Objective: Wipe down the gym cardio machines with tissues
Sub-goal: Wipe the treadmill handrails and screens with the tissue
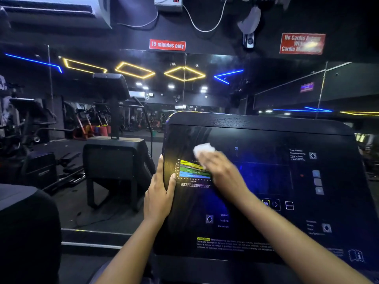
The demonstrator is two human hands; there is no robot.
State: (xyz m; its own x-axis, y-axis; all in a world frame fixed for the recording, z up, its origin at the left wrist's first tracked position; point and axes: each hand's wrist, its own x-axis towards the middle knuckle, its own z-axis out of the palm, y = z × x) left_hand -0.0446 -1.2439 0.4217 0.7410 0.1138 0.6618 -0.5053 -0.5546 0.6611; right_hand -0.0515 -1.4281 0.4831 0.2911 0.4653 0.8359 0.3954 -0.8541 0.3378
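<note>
Fingers, right: those of the right hand (222, 171) lie fairly straight and close together on top of the tissue (204, 149) and press it flat; they are motion-blurred.
Tissue: a white wad against the upper left of the dark screen, its far end sticking out just beyond the fingertips, just above the coloured chart (193, 173).
Fingers, left: the left hand (159, 193) grips the left edge of the console (266, 125), with the thumb on the front face beside the chart and the fingers behind the rim.
Console writing: "Speed", "Incline" and "Calories" at lower centre, "OK" beside an arrow key, "Time Elapsed" at upper right, and a yellow "WARNING" tag above small print too fine to read.
Red sign (167, 45): "15 minutes only", on the wall above the mirror.
Second red sign (302, 43): begins "No Cardio"; glare hides the rest.
Neighbouring machine (114, 160): black, to the left, well apart from both hands.
</note>
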